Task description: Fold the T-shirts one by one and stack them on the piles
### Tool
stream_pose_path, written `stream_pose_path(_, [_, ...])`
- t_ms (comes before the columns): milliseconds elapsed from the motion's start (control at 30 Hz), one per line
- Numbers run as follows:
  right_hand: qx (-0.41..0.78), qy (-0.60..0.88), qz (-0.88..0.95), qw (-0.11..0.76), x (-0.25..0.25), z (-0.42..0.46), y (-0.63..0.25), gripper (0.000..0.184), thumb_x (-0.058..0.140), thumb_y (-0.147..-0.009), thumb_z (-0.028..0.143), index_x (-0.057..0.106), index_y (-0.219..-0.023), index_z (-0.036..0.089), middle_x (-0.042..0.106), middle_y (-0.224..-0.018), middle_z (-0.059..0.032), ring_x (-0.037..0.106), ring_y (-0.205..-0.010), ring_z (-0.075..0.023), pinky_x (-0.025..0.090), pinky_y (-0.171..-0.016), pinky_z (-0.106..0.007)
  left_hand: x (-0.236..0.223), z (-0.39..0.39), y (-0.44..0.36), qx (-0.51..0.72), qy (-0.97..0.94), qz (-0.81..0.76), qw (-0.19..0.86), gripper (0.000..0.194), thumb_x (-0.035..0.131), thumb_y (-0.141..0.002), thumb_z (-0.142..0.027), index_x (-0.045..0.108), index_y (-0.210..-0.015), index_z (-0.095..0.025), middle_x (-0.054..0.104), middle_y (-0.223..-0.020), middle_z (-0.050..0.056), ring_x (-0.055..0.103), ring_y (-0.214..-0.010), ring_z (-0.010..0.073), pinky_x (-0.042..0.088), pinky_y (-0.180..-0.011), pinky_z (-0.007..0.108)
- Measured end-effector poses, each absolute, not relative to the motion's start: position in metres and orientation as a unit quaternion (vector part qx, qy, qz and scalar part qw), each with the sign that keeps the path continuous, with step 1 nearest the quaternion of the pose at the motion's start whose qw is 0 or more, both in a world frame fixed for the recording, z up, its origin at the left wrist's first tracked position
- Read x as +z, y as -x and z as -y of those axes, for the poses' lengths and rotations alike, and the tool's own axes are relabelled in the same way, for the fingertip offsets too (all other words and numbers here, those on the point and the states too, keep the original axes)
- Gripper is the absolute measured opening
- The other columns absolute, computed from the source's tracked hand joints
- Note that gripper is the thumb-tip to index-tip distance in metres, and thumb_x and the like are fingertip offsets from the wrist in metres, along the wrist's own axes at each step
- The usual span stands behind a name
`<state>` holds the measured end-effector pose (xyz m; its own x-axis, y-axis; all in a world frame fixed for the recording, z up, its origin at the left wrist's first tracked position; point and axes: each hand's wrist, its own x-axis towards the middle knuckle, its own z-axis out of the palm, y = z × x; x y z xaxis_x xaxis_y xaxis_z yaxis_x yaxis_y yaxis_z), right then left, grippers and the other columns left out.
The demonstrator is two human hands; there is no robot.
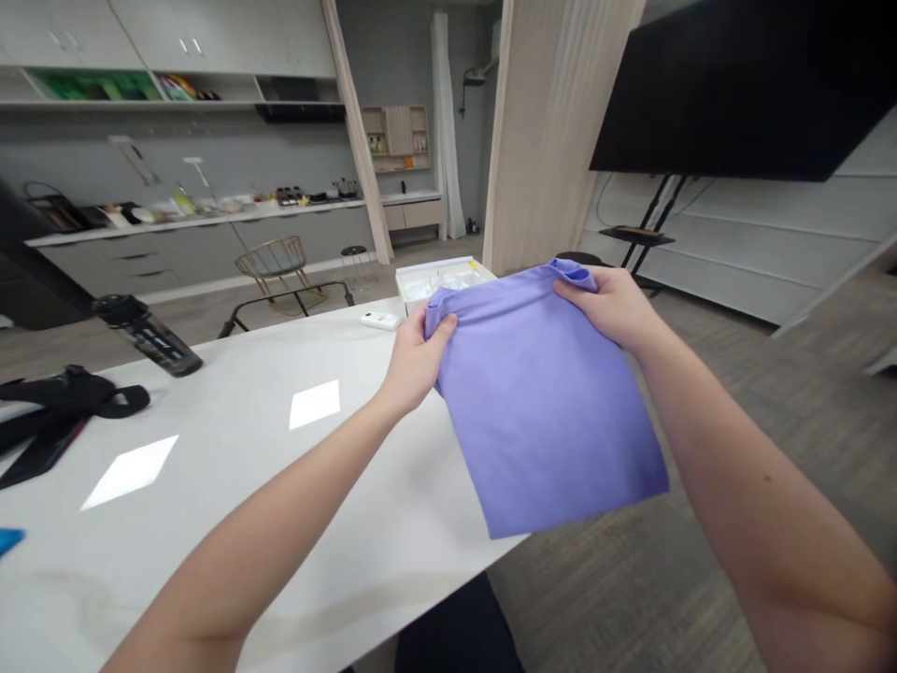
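A purple cloth hangs in the air over the right end of the white table, its lower edge past the table's side. My left hand pinches its upper left corner with closed fingers. My right hand grips the upper right corner, where the fabric bunches into a fold. Both hands hold the top edge stretched between them, so the cloth hangs flat.
A white open box and a small white remote sit at the table's far end. A dark bottle lies at the left, beside black straps. A blue object pokes in at the left edge. A wire chair stands beyond the table.
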<state>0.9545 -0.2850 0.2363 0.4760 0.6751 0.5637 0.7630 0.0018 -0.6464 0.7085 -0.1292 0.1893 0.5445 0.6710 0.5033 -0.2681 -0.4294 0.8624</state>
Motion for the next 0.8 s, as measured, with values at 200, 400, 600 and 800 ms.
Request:
stream_pose_path(200, [0.005,0.772,0.478,0.419,0.131,0.198,-1.05,0.043,0.066,-0.082,0.056,0.075,-0.088,0.015,0.069,-0.077,-0.0016,0.062,-0.079,-0.0235,0.049,-0.075,-0.033,0.083,0.051,-0.805,0.385,-0.699,-0.249,0.549,0.023,0.062,-0.09,-0.033,0.066,-0.105,-0.017,0.073,-0.109,0.008,0.066,-0.102,0.0221,0.051,-0.09,0.032])
stream_pose_path(400, [0.024,0.822,0.457,0.338,0.057,0.127,-1.1,0.032,0.064,-0.083,0.046,0.075,-0.085,0.016,0.072,-0.08,-0.0031,0.064,-0.083,-0.0249,0.046,-0.077,-0.031,0.02,-0.016,-0.862,0.298,-0.773,-0.391,0.402,0.018,0.06,-0.09,-0.031,0.068,-0.095,-0.016,0.074,-0.103,0.011,0.066,-0.096,0.024,0.047,-0.087,0.032])
stream_pose_path(600, [0.023,0.843,0.444,0.304,0.028,0.095,-1.114,0.037,0.067,-0.086,0.049,0.073,-0.088,0.013,0.07,-0.079,-0.0045,0.062,-0.082,-0.0221,0.046,-0.083,-0.032,0.009,-0.038,-0.875,0.248,-0.8,-0.438,0.326,0.022,0.058,-0.091,-0.038,0.067,-0.098,-0.018,0.073,-0.104,0.014,0.067,-0.099,0.0269,0.047,-0.084,0.034])
stream_pose_path(800, [-0.105,0.884,0.398,0.222,0.03,0.097,-1.08,0.052,0.06,-0.091,0.043,0.057,-0.134,0.013,0.059,-0.129,-0.0222,0.055,-0.114,-0.0359,0.042,-0.096,-0.05,0.025,-0.02,-0.86,0.29,-0.836,-0.43,0.181,0.037,0.052,-0.095,-0.027,0.054,-0.13,-0.017,0.06,-0.132,0.02,0.057,-0.121,0.0315,0.043,-0.099,0.044])
